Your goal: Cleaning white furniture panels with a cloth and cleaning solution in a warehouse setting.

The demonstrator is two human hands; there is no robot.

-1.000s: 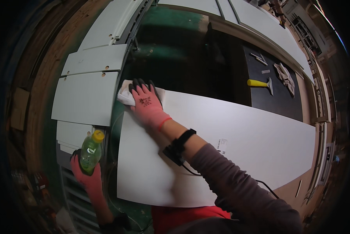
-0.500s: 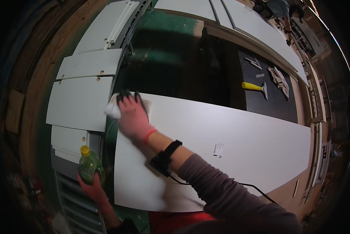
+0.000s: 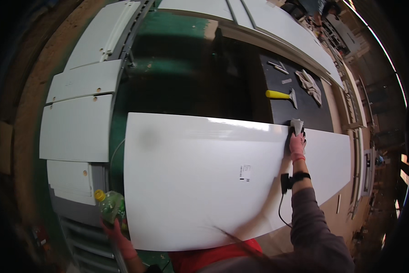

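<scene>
A large white panel [image 3: 186, 191] lies flat before me, with a small printed label [image 3: 245, 173] on it and a glossy streak along its far edge. My right hand [image 3: 298, 144], in a pink glove with dark fingertips, presses a crumpled white cloth [image 3: 297, 125] at that far edge, right of the middle. At the lower left, my left hand [image 3: 117, 233], gloved alike, grips a clear green plastic bottle [image 3: 112, 207] with a yellow cap, beside the panel's left edge.
Beyond the panel, a dark board [image 3: 279, 109] carries a yellow-handled scraper [image 3: 279, 95], a crumpled fabric piece [image 3: 309, 86] and small rods [image 3: 278, 68]. White panels [image 3: 77, 127] rest on a rack at left. Another person [image 3: 320, 11] works at upper right, past more white panels [image 3: 286, 32].
My right hand has swept the cloth from the panel's far left corner rightward along the far edge. The bottle in my left hand has dropped slightly lower in view; the whole view has shifted somewhat.
</scene>
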